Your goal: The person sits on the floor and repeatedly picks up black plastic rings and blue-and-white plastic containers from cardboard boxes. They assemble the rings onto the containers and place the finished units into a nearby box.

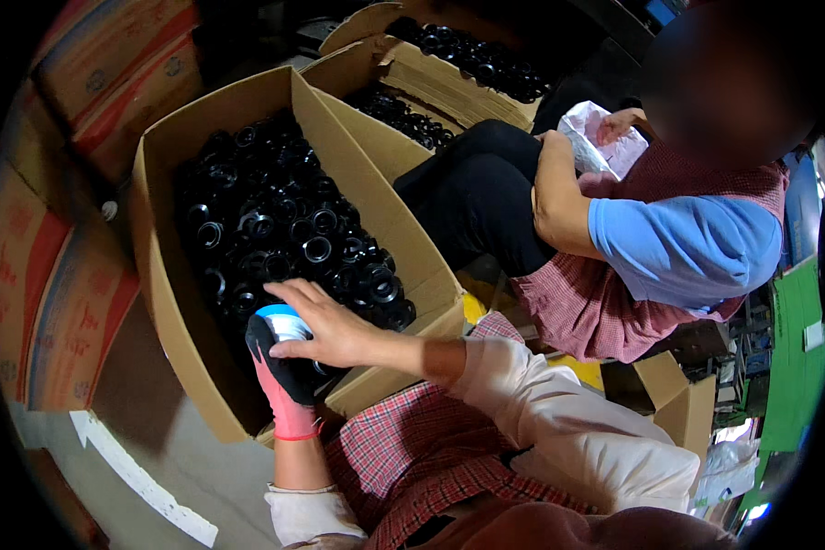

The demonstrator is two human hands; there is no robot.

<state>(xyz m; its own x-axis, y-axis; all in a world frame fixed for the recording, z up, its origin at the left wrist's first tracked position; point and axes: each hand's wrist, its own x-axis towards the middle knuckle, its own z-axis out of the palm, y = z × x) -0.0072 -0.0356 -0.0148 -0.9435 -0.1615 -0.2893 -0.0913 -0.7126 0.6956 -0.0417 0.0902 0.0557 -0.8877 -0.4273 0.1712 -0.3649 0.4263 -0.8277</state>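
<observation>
My left hand (pixel 280 374) wears a pink and black glove and is closed around a small round white piece with a blue rim (pixel 284 321). My bare right hand (pixel 325 323) reaches across from the right, its thumb and fingers bent around the same piece. Both hands are over the near end of a deep cardboard box (pixel 403 229). Inside it lie many shiny black ring-shaped parts (pixel 317 249), heaped loosely. The hands partly cover the white piece, so its exact kind does not show.
Another person (pixel 678 238) sits close on the right, one hand in a white-lined container (pixel 605 137). Behind the box, more open cartons (pixel 422 82) hold black parts. Printed cartons (pixel 82 312) are stacked at left. A white arrow (pixel 142 481) marks the grey floor.
</observation>
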